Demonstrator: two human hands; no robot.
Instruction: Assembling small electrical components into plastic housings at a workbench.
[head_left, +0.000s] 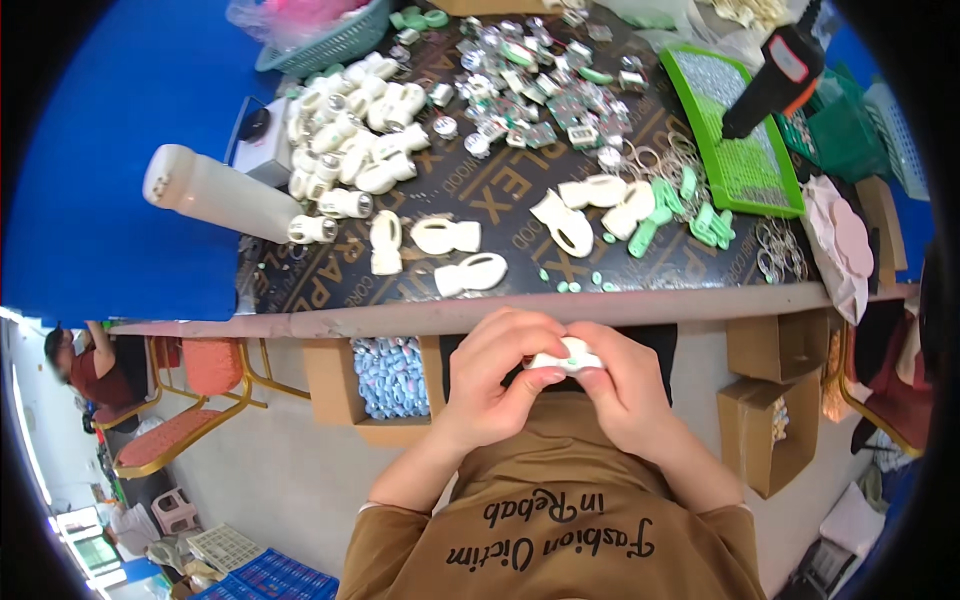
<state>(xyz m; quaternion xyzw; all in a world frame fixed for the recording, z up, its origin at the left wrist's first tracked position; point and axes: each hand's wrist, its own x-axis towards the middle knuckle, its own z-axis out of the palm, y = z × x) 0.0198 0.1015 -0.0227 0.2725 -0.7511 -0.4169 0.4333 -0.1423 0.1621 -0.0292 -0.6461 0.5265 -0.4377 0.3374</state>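
Note:
Close to my body, just off the table's near edge, my left hand [508, 372] and my right hand [622, 385] grip one small white plastic casing [566, 358] between them. A bit of pale green shows on its face under the thumbs; fingers hide most of it. Loose white casings with an oval loop [470, 274] lie on the table beyond my hands. To their right are more white casings [566, 222], mint green plastic parts [655, 215] and tiny green buttons [574, 287].
A heap of white casings [350, 130] sits at left beside a white bottle [220, 195]. Circuit parts [550, 95] pile at the back. At right are metal rings [780, 250], a green tray [708, 130] and an electric screwdriver [775, 75]. Cardboard boxes [325, 380] stand below.

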